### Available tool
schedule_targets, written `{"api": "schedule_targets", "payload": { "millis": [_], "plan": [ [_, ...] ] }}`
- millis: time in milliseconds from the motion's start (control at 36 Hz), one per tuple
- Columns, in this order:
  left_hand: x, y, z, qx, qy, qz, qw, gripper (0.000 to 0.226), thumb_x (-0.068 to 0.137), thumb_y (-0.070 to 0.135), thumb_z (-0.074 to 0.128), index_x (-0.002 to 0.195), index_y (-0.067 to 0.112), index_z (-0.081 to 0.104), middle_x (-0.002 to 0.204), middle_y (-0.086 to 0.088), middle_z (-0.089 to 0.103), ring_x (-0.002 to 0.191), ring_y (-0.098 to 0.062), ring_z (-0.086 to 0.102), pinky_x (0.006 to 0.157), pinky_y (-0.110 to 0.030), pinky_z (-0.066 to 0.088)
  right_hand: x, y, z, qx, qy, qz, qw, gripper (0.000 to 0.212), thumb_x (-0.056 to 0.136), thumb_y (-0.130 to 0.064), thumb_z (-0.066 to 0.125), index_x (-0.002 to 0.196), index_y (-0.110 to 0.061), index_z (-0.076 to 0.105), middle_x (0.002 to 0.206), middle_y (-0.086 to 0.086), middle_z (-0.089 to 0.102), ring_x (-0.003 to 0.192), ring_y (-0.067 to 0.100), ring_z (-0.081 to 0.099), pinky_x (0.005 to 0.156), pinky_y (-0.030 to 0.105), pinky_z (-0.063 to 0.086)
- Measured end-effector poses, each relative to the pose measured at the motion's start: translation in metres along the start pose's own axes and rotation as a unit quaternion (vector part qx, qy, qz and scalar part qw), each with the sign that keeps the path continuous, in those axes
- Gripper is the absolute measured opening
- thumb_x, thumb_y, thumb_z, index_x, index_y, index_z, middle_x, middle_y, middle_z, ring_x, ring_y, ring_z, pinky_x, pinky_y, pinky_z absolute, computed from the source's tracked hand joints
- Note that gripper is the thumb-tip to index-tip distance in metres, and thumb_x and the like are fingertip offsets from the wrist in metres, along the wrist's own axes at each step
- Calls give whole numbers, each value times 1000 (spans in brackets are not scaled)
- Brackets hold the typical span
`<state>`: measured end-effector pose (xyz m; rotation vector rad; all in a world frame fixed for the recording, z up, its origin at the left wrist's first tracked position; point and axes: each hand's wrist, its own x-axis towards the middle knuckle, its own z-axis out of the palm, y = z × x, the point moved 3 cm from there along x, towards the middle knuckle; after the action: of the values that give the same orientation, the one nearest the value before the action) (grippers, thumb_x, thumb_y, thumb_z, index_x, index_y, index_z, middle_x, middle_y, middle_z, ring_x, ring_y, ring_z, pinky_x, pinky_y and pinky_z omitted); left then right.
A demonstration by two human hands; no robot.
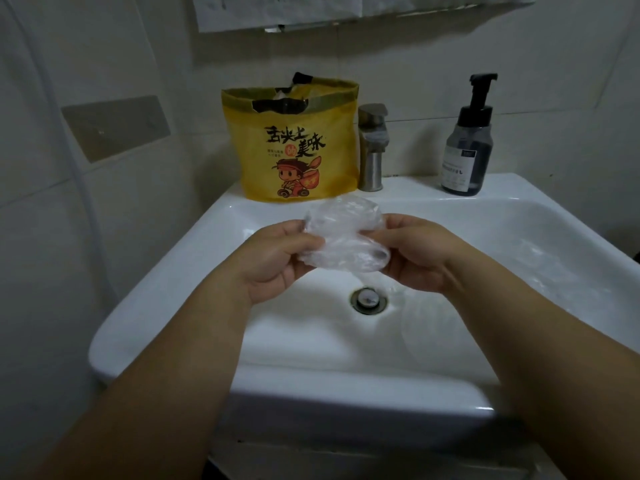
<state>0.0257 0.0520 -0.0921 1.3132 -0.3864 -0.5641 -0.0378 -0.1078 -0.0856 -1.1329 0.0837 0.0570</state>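
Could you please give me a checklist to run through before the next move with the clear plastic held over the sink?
1. Grip: the left hand and the right hand both pinch the clear plastic: ok.
2. Position: the plastic is held over the basin of the sink: ok.
3. Water: no stream shows from the faucet: ok.
4. Drain: in view below the hands, but whether it is open or plugged: cannot tell.
5. Yellow bag: upright on the ledge behind the hands: ok.
6. Pump bottle: upright at the back right, away from the hands: ok.
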Motion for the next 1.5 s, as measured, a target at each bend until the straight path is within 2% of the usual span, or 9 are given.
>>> {"api": "schedule_targets", "payload": {
  "millis": [417, 528, 611, 722, 889, 1000, 1194, 1278, 1500],
  "plan": [
    [-12, 9, 5, -20, 14, -15, 1000, 35, 97, -10, 36, 87, 11, 61, 65, -8, 70, 55, -14, 69, 46, -16, 53, -9, -9, -3, -64, 1, 12, 998, 34, 95, 9, 36, 75, -10, 56, 55, 8, 55, 43, 15, 52, 46, 22, 53],
    [-13, 8, 5, -8, 28, -7, 1000, 39, 97, -13, 34, 79, 9, 60, 65, -9, 69, 54, -16, 68, 46, -18, 54, -11, -11, -2, -52, 1, 10, 999, 23, 91, 5, 44, 84, -8, 62, 77, 12, 61, 58, 22, 59, 60, 33, 60],
    [-12, 6, 6, 35, 36, -7, 999, 41, 95, -15, 36, 74, 9, 61, 70, -9, 67, 56, -17, 68, 49, -20, 56, -13, -11, 2, -31, -42, 46, 998, 25, 79, -17, 51, 99, -13, 66, 101, 14, 61, 84, 33, 62, 84, 48, 54],
    [-12, 4, 10, 89, 48, 0, 995, 44, 92, -18, 34, 70, 8, 61, 75, -8, 65, 62, -19, 67, 54, -22, 58, -11, -2, 5, -72, -57, 81, 992, 34, 92, -41, 49, 99, -12, 64, 93, 9, 67, 83, 25, 64, 80, 42, 55],
    [-13, 9, 5, 58, 59, 9, 996, 45, 93, 6, 36, 59, 6, 65, 67, -4, 63, 63, -20, 62, 52, -29, 54, -4, 1, 1, -180, 6, -5, 984, 13, 87, -12, 63, 86, -1, 68, 89, 13, 68, 74, 20, 67, 65, 26, 59],
    [-10, 6, 4, 201, 114, 44, 972, 31, 89, 22, 66, 62, 8, 65, 58, 4, 62, 60, -11, 63, 60, -25, 57, -2, 1, 3, -218, 19, -41, 975, 11, 81, 9, 65, 86, -1, 66, 87, 14, 66, 73, 22, 66, 67, 25, 58],
    [-9, 4, 2, 306, 113, 97, 940, 26, 71, 4, 81, 68, 28, 72, 88, -12, 60, 77, -21, 56, 72, -27, 52, -3, -4, 2, -300, 45, -73, 950, 42, 74, 17, 67, 103, -13, 65, 109, 9, 64, 99, 29, 66, 87, 32, 56],
    [-11, 5, 4, 298, 111, 112, 942, 26, 72, 3, 81, 72, 28, 73, 97, -2, 68, 87, -17, 63, 79, -24, 52, -5, -5, 4, -364, 62, -93, 925, 49, 73, 11, 72, 113, -15, 64, 107, 2, 63, 99, 23, 64, 93, 31, 51],
    [-12, 7, 8, 303, 112, 157, 933, 27, 75, 1, 77, 85, 26, 72, 113, 22, 61, 98, -14, 62, 83, -19, 53, -3, -6, 1, -454, 74, -150, 875, 59, 77, -2, 75, 131, -18, 56, 114, -7, 53, 86, 6, 57, 65, 3, 44]
  ]
}}
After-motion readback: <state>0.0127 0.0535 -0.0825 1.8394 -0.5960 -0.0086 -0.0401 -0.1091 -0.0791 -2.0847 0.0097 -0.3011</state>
